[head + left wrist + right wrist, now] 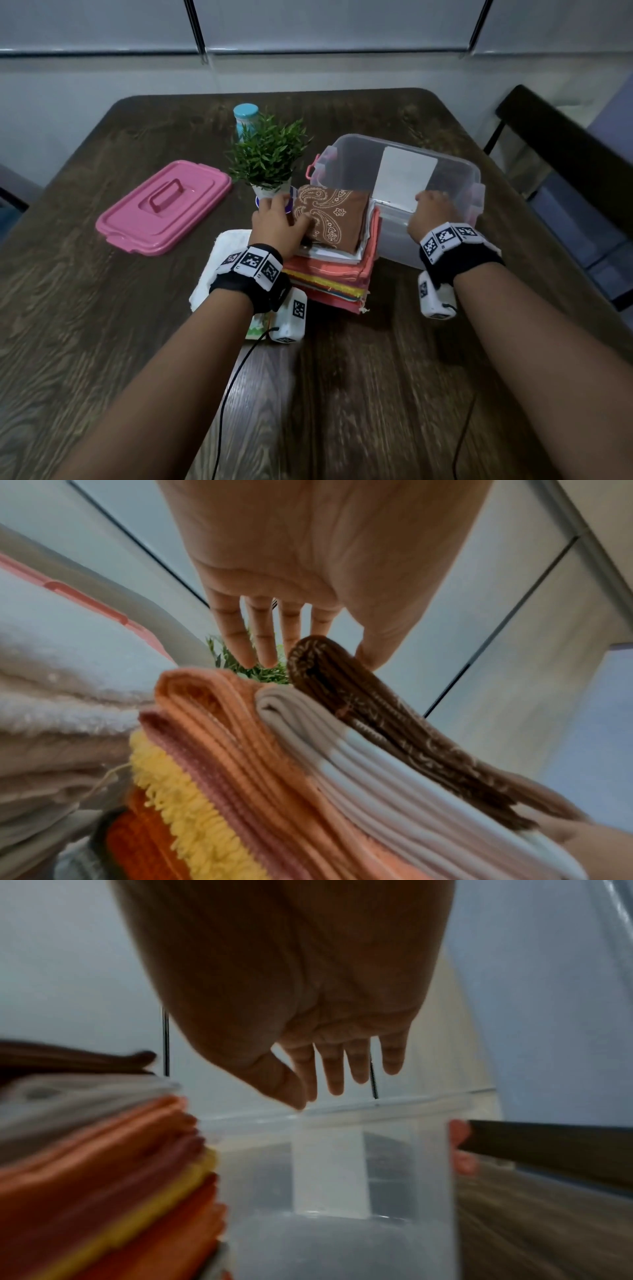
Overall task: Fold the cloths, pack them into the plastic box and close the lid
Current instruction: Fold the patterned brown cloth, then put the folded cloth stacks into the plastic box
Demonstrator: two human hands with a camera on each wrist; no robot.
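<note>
The dark wood-grain table point(102, 342) fills the frame. Right of centre, the clear plastic box point(455, 178) stands open and looks empty; its pink plastic lid point(164, 209) lies well apart at centre left. Just left of the box sits the stack of folded cloths point(329, 274), topped by a brown paisley cloth point(329, 216).

The right hand point(430, 212) rests on the box's near rim, fingers loosely extended. The left hand point(277, 222) lies on the stack's left edge, fingers straight, thumb on the paisley cloth.

Risk: lifted one-handed, the tall stack could slump and unfold; it could also catch the box rim, or knock the small green potted plant point(269, 154).
</note>
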